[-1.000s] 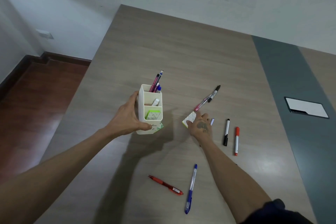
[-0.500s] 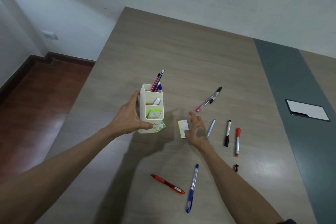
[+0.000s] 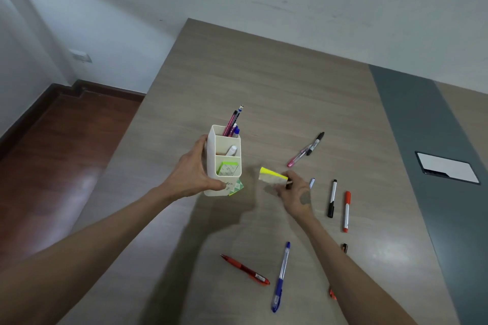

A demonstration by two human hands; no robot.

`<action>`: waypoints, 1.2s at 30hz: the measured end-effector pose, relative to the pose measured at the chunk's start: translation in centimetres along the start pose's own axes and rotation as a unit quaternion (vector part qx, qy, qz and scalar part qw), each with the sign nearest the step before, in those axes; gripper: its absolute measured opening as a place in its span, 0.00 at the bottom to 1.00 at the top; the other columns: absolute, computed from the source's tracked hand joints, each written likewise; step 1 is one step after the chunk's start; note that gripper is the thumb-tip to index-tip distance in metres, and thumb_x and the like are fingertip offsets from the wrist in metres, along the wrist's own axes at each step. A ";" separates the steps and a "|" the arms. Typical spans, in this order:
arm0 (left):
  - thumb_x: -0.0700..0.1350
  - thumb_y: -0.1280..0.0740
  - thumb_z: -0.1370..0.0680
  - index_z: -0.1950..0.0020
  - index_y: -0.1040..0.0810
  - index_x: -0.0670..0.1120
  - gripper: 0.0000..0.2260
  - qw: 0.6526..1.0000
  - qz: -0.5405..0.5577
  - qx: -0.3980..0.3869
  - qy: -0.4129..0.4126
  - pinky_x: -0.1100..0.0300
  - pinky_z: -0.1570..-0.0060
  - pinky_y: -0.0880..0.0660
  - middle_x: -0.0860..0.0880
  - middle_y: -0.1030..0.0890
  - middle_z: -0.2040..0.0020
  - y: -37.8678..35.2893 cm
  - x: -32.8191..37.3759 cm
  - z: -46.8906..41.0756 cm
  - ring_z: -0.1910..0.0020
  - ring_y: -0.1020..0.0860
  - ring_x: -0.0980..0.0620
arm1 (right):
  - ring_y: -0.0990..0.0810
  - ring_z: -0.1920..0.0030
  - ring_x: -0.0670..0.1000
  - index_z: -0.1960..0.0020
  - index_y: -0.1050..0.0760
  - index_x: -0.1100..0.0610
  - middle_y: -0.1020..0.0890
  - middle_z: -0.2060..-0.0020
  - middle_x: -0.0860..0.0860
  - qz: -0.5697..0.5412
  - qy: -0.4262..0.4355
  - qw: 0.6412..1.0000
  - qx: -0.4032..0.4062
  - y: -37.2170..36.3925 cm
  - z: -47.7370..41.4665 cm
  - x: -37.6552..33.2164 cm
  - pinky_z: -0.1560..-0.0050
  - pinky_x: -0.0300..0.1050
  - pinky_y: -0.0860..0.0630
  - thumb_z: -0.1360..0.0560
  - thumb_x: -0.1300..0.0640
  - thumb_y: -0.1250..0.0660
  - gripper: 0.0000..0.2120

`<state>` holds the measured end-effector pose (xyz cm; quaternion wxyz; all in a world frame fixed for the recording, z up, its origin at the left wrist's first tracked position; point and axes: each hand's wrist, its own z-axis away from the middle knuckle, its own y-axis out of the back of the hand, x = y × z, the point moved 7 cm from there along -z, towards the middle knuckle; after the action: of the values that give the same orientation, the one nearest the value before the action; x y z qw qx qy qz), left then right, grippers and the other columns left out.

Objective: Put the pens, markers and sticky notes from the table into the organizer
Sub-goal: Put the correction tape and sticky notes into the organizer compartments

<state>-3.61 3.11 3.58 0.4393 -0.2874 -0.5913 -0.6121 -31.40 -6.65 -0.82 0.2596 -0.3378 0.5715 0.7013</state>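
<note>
The left hand (image 3: pixel 194 178) clasps the side of the white organizer (image 3: pixel 224 163), which stands near the counter's left edge; the right hand (image 3: pixel 295 192) pinches one yellow sticky-note pad (image 3: pixel 272 175) just beside it, lifted off the counter (image 3: pixel 264 87). The organizer has three compartments: several pens at the back, one marker in the middle, one green pad in front. Loose on the wood-grain counter lie a pink pen (image 3: pixel 298 158), black marker (image 3: pixel 315 143), black-capped marker (image 3: pixel 332 198), red marker (image 3: pixel 346 211), red pen (image 3: pixel 245 269) and blue pen (image 3: pixel 281 276). Any printing is too blurred to read. A grey strip (image 3: pixel 422 166) crosses the counter toward its right edge; white walls, reddish wooden floor.
</note>
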 end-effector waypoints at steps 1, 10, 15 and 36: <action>0.44 0.15 0.36 0.22 0.40 0.57 0.50 1.000 0.001 0.000 0.000 0.77 0.58 0.26 0.67 0.23 0.41 0.0 0.1 0.0 0.44 0.22 0.67 | 0.19 0.64 0.55 0.56 0.22 0.49 0.18 0.64 0.56 -0.042 0.015 0.999 0.022 1.2 0.0 -1.3 0.62 0.47 0.22 0.30 0.60 0.27 0.08; 0.47 0.16 0.39 0.22 0.39 0.57 0.51 1.000 0.012 0.007 -0.011 0.73 0.54 0.24 0.62 0.21 0.38 0.3 1.1 0.1 0.42 0.21 0.64 | 0.20 0.60 0.51 0.51 0.16 0.58 0.15 0.59 0.53 -0.100 0.203 0.971 -0.076 1.0 2.6 -13.8 0.58 0.47 0.21 0.30 0.65 0.23 0.09; 0.50 0.16 0.40 0.21 0.40 0.56 0.52 1.000 0.004 0.005 -0.012 0.66 0.49 0.21 0.60 0.21 0.37 0.6 0.6 0.4 0.40 0.21 0.60 | 0.20 0.60 0.48 0.52 0.16 0.59 0.17 0.61 0.48 -0.016 0.261 0.960 -0.095 -0.6 2.8 -14.8 0.60 0.42 0.22 0.32 0.66 0.23 0.10; 0.46 0.15 0.36 0.21 0.41 0.54 0.51 0.999 -0.012 0.038 0.013 0.57 0.43 0.21 0.56 0.23 0.34 3.2 -1.9 1.4 0.40 0.21 0.54 | 0.23 0.43 0.55 0.42 0.23 0.57 0.23 0.44 0.54 0.240 0.019 0.960 -0.140 -10.1 -0.1 -1.5 0.44 0.45 0.27 0.24 0.45 0.34 0.19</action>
<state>-0.18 5.11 3.58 0.4499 -0.2553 -0.6118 -0.5984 -22.82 -4.53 -6.03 0.0224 -0.2369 0.5369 0.8094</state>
